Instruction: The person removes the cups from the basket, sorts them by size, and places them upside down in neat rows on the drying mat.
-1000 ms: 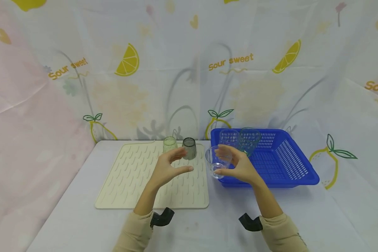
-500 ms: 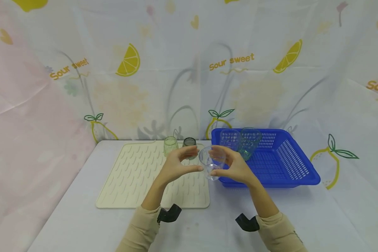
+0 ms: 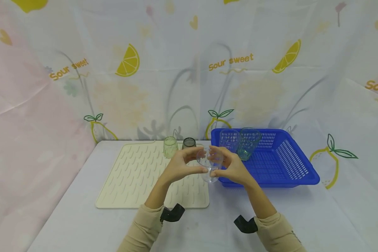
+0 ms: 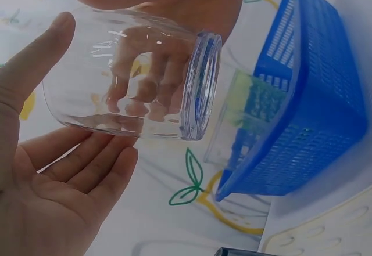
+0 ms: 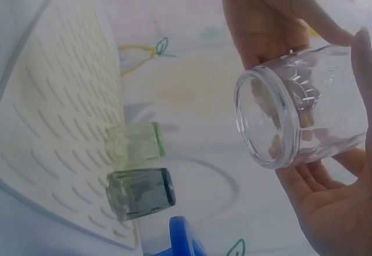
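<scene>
Clear glass tumbler [image 4: 131, 85], held up in the air, its thick-ringed end downward. Behind hangs a white cloth backdrop [image 3: 163, 70] printed with lemons and "Sour sweet" lettering. Below runs a white counter [image 3: 208, 227]. A cream ridged mat [image 3: 129, 182] lies to the left; just beside it sits a blue perforated basket [image 3: 271, 182], and in the head view the tumbler overlaps both facing edges. The left hand [image 3: 180, 168] and right hand [image 3: 237, 169] grip it from opposite sides, each spread just wide enough for thumb and fingers to curve round the wall. In the basket's left part are a green-tinted glass [image 3: 249, 143] and a colourless glass [image 3: 229, 139], side by side. Smaller, toward the mat's far right corner, stand a pale-green glass [image 3: 170, 147] and a dark grey glass [image 3: 189, 142].
</scene>
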The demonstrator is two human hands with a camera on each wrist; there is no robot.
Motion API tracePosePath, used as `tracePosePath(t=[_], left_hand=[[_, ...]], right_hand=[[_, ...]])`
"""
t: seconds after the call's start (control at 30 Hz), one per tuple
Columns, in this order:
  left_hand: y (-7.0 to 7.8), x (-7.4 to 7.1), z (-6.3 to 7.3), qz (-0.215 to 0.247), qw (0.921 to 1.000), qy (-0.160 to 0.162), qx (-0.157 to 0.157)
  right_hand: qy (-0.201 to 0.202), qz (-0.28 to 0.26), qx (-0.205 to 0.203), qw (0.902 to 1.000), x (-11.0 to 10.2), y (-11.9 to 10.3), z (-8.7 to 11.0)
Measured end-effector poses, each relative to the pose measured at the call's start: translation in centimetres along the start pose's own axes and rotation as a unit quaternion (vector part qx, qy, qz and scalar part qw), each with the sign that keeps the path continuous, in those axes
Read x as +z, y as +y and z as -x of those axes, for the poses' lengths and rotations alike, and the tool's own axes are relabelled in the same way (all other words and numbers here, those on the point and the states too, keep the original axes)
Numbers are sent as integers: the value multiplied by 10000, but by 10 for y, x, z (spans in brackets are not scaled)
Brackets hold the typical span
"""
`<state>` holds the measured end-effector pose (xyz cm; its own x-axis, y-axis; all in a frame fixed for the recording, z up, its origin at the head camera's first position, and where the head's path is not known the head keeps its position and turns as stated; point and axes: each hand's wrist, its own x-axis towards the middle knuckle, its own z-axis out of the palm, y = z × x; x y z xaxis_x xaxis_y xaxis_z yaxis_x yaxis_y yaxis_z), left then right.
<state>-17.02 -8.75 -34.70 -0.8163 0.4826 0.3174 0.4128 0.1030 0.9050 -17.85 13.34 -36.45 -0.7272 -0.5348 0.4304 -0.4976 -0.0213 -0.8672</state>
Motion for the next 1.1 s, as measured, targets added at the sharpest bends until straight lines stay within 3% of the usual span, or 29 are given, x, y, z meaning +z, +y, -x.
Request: tracePosePath(t=[0.4,0.83,0.97,1.1], left_hand=[[2,1,1,439,9985,-320,-11],[3,5,0,232,9988,292,326],[4,4,0,231,9985,388,319],[5,5,-1,292,9978,442,387]], right_hand=[[-72,-1,-96,9999,6,-1,-1],[-46,-417,-65,9991,12,12,8],[209,-920,143,9954,18,21,17],[463,-1744,271,9832,30,30,25]])
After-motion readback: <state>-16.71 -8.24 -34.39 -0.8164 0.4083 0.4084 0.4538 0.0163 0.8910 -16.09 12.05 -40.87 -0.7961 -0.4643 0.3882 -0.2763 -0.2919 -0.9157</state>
